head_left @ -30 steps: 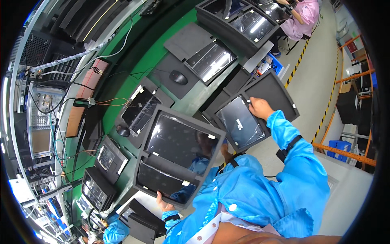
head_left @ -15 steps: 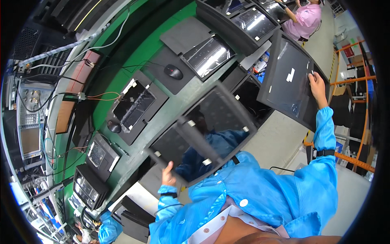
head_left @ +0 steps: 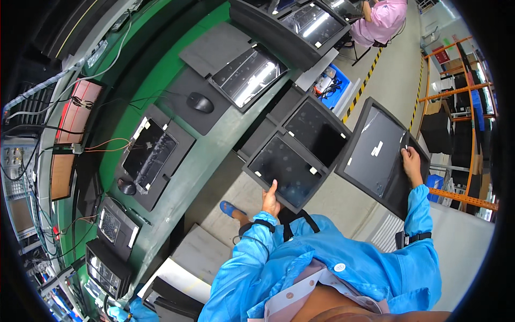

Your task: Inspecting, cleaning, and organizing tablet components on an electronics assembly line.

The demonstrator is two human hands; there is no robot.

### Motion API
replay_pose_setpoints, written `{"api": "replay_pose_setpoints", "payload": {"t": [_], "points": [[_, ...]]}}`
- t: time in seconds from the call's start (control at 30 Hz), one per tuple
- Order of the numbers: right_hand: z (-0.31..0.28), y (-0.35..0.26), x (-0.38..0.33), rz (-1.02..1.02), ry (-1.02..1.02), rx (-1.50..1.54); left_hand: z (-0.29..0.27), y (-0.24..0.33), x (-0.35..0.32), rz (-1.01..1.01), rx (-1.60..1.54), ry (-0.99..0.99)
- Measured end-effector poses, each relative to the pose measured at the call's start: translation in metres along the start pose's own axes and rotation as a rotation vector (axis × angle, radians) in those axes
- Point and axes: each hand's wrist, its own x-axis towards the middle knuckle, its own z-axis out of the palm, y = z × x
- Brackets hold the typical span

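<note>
Right hand (head_left: 412, 163) grips dark flat panel (head_left: 375, 150), white tape tabs

Long green-topped workbench (head_left: 177, 48), running diagonally. On it: dark grey rectangular mat (head_left: 185, 99) carrying a black computer mouse (head_left: 200, 102); a black flat screen panel in its grey tray (head_left: 149, 154) (white tabs at the corners); a second glossy screen panel (head_left: 248, 75); a small black device with keypad (head_left: 115, 228).
</note>
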Motion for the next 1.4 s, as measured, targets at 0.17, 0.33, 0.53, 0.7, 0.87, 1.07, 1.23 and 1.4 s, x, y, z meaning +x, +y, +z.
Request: {"api": "replay_pose_setpoints", "payload": {"t": [0.17,0.33,0.53,0.7,0.87,1.07,1.23,1.4], "points": [[0.035,-0.025,-0.017,0.023,-0.064,0.081,-0.007,-0.008,0.013,0.16,0.321,0.016],[0.091,-0.037,-0.023,-0.044,-0.14,0.266,-0.018,-0.008,0.016,0.168,0.463,0.058],[0.108,-0.094,-0.049,-0.056,-0.302,0.292,-0.024,0.002,0.004,-0.106,0.112,-0.083],[0.11,-0.084,-0.057,-0.045,-0.324,0.263,-0.009,-0.002,-0.003,0.01,0.18,-0.06],[0.118,-0.09,-0.058,-0.045,-0.325,0.214,-0.015,-0.017,0.022,0.16,0.498,0.109],[0.143,-0.133,-0.063,-0.185,-0.336,0.133,-0.012,0.031,0.03,-0.256,1.611,0.31],[0.193,-0.183,-0.076,-0.355,-0.449,0.236,0.003,0.065,-0.043,-0.036,0.762,0.025],[0.242,-0.23,-0.116,-0.528,-0.229,0.088,-0.003,0.045,-0.049,0.012,0.424,-0.086]]}}
